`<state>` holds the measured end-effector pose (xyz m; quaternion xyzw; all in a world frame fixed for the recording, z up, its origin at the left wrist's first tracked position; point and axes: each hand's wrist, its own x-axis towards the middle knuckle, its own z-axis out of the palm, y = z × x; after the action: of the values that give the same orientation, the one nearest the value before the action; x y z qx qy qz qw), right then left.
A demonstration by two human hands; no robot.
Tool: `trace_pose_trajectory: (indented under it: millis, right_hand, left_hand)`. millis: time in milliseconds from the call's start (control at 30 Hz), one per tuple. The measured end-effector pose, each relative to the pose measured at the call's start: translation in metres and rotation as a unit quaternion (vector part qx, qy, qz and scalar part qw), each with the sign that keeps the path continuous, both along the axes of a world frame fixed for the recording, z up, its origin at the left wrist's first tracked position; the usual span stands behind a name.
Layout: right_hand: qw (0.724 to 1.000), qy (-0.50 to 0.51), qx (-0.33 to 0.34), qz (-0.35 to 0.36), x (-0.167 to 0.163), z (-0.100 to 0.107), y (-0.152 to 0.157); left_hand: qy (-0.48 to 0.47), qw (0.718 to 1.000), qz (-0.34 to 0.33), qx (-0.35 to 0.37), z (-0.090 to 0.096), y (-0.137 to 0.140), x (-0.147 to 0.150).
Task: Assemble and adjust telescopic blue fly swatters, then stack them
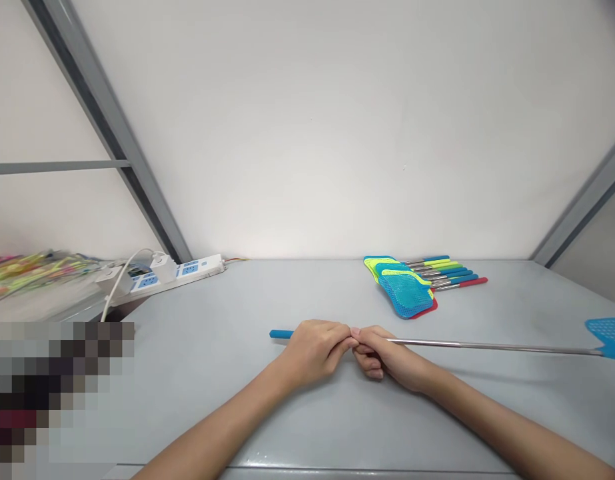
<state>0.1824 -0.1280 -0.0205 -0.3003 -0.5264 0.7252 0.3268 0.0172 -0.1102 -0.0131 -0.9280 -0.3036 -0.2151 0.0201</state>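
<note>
A blue fly swatter (492, 346) with a long metal telescopic rod lies crosswise in front of me, its rod extended. My left hand (317, 347) wraps round its blue handle, whose end sticks out to the left. Close against it, my right hand (382, 357) pinches the metal rod with thumb and fingers. The blue mesh head is at the far right, cut off by the picture's edge. Behind my hands lies a pile of fly swatters (407, 293) with blue, yellow-green and red heads and handles, their rods short.
A white power strip (202, 268) with plugs and a cable stands at the back left of the grey table (212, 373). Colourful thin items (32, 273) lie blurred at the far left. A white wall (307, 133) rises behind, with grey metal posts either side. The lower left is pixelated.
</note>
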Motion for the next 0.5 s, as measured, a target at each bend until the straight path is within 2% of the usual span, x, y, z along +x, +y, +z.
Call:
trace_pose_trajectory:
  millis: [233, 500]
  right_hand:
    - [0.997, 0.028, -0.038, -0.054, -0.007, -0.002, 0.005]
    - [0.994, 0.024, -0.039, -0.097, -0.014, -0.003, 0.005]
  left_hand:
    - [-0.008, 0.997, -0.045, 0.063, -0.006, 0.025, -0.002]
    - [0.001, 0.994, -0.062, 0.094, -0.006, 0.035, -0.007]
